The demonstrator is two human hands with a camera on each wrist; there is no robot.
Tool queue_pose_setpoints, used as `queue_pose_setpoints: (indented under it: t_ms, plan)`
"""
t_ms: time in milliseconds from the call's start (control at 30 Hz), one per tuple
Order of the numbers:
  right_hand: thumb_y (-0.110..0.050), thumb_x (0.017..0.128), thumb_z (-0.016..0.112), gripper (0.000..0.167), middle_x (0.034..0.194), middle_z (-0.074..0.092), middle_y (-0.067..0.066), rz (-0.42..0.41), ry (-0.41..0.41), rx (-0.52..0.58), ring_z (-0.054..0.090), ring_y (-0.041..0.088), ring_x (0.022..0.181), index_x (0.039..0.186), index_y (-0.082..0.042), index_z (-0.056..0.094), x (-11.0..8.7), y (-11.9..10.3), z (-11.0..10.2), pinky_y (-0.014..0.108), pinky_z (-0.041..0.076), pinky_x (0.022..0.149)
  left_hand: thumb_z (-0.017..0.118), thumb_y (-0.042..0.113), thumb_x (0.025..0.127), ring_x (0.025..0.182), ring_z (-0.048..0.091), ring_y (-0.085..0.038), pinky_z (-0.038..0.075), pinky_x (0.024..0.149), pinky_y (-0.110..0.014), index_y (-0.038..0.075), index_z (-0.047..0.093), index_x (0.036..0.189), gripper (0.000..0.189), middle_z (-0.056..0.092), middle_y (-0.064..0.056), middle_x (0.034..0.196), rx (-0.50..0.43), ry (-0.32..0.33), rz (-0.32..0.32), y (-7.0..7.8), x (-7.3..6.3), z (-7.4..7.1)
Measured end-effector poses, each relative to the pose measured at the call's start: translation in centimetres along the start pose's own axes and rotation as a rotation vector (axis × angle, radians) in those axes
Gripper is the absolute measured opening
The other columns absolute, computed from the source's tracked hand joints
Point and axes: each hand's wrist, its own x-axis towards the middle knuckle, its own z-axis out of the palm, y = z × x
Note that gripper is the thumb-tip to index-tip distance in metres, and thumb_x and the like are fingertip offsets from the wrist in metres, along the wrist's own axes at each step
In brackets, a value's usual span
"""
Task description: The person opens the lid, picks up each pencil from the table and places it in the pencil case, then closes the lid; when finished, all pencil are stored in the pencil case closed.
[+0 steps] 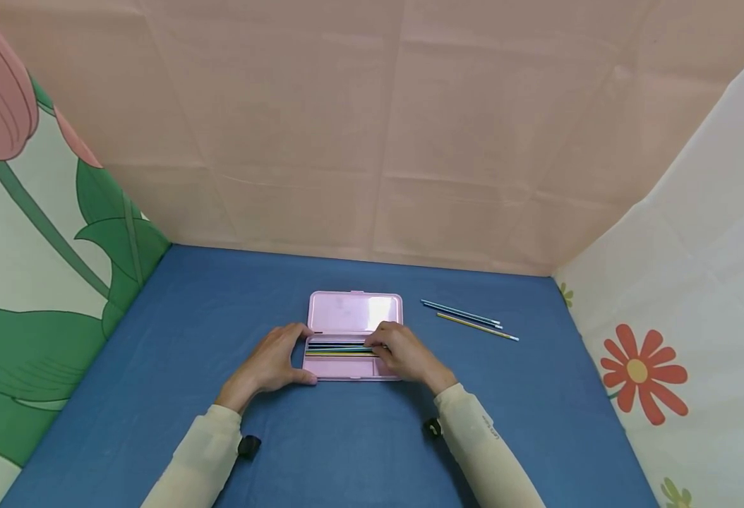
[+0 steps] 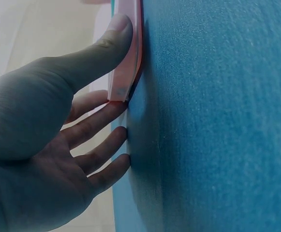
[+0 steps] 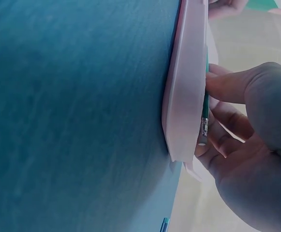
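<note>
A pink pencil case (image 1: 340, 367) lies with its lid (image 1: 340, 312) laid back behind it. Several pencils (image 1: 334, 348) lie lengthwise in its rear compartment. My left hand (image 1: 274, 360) holds the case's left end, thumb at the front side and forefinger at the hinge side; the other fingers spread beyond the end in the left wrist view. Over the right part of the case, my right hand (image 1: 405, 353) pinches a green pencil (image 3: 205, 111) between thumb and fingers. That pencil's eraser end points toward the case's right end, and it lies level with the rim.
Right of the case, two bluish pencils (image 1: 461, 312) and a yellow pencil (image 1: 476, 327) lie on the blue tablecloth (image 1: 346, 451). A beige cloth wall (image 1: 372, 141) stands at the back, with flower-printed cloths on both sides.
</note>
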Motion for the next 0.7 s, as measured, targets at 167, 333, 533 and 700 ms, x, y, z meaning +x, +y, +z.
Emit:
queue_pose_setpoints:
  t_ms: [167, 333, 533, 700]
  plan:
    - [0.002, 0.104, 0.074, 0.017, 0.105, 0.080, 0.007, 0.005, -0.009, -0.015, 0.073, 0.021, 0.098, 0.113, -0.006, 0.086, 0.0, 0.0, 0.2, 0.040, 0.064, 0.093, 0.106, 0.032, 0.080, 0.145, 0.058, -0.045, 0.046, 0.124, -0.070, 0.007, 0.064, 0.148, 0.084, 0.067, -0.018, 0.153, -0.003, -0.002, -0.008, 0.0, 0.0, 0.1]
    - [0.002, 0.105, 0.073, 0.018, 0.105, 0.080, 0.007, 0.009, -0.026, -0.030, 0.072, 0.020, 0.098, 0.112, -0.007, 0.087, 0.1, -0.1, 0.3, 0.039, 0.065, 0.093, 0.106, 0.031, 0.079, 0.146, 0.057, -0.046, 0.046, 0.125, -0.070, 0.007, 0.064, 0.148, 0.084, 0.066, -0.019, 0.155, -0.005, 0.000, -0.015, -0.1, 0.1, 0.1]
    - [-0.001, 0.105, 0.073, 0.019, 0.109, 0.081, 0.006, 0.027, -0.001, 0.018, 0.070, 0.017, 0.097, 0.119, -0.005, 0.085, -0.4, 0.2, -0.3, 0.039, 0.063, 0.094, 0.107, 0.031, 0.079, 0.145, 0.058, -0.045, 0.047, 0.124, -0.068, 0.006, 0.064, 0.148, 0.086, 0.066, -0.018, 0.155, 0.007, 0.003, -0.005, -0.3, 0.1, 0.2]
    - [-0.006, 0.105, 0.074, 0.021, 0.113, 0.079, 0.006, 0.099, 0.055, 0.064, 0.069, 0.020, 0.100, 0.123, -0.005, 0.083, -1.9, 0.9, -1.7, 0.045, 0.062, 0.093, 0.107, 0.032, 0.078, 0.144, 0.059, -0.045, 0.047, 0.124, -0.068, 0.006, 0.064, 0.148, 0.085, 0.066, -0.018, 0.155, 0.004, 0.009, 0.002, -0.2, 0.1, 0.3]
